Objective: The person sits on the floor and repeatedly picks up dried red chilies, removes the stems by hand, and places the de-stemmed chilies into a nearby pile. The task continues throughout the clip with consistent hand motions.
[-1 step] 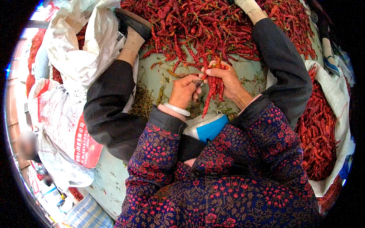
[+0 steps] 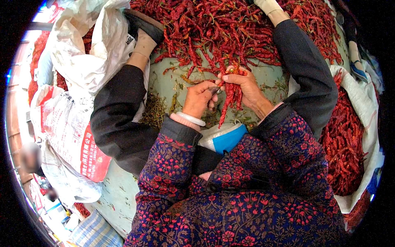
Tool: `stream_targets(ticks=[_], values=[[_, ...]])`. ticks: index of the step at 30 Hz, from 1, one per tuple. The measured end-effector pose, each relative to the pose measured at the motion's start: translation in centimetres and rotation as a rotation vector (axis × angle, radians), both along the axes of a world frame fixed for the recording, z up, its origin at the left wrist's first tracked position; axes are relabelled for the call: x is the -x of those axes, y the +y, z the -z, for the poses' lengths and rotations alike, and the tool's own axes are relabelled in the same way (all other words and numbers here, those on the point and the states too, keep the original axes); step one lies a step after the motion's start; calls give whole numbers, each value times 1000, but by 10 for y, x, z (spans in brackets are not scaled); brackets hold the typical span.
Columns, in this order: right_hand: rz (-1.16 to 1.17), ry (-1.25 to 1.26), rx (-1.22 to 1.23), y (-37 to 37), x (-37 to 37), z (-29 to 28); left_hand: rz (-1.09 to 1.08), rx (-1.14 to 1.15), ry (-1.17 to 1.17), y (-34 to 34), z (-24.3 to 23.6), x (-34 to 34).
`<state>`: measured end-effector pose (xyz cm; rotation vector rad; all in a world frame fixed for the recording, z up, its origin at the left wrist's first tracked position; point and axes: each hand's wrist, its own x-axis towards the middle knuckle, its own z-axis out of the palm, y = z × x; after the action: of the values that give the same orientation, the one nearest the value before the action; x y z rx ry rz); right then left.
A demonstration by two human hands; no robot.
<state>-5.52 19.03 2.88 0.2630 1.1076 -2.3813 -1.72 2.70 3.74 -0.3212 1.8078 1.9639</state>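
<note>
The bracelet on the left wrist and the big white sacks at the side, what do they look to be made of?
The bracelet looks like pale polished stone, glass or plastic: smooth, milky white, with a soft shine; which one cannot be told. The white sacks look like woven plastic sacking: thin, crinkled, slightly glossy, with printed red panels. The left hand above the bracelet pinches a small metal-looking tool against the dried red chillies.

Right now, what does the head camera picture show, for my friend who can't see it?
A person's right hand grips a bunch of dried red chillies while the left hand, a pale bangle on its wrist, works at them with a small metal tool. A big chilli pile lies ahead, white sacks to the left.
</note>
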Motion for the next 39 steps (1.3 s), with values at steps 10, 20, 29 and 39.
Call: stream_targets(ticks=[10, 20, 29, 39], values=[[-7, 93, -73, -1, -7, -1, -30, 269, 176, 9, 3, -7], [-244, 241, -187, -21, -43, -35, -101, 1179, 327, -28, 46, -4], [120, 73, 58, 36, 8, -27, 228, 1488, 211, -87, 5, -22], [20, -98, 45, 28, 8, 4, 466, 1199, 905, -44, 20, 2]])
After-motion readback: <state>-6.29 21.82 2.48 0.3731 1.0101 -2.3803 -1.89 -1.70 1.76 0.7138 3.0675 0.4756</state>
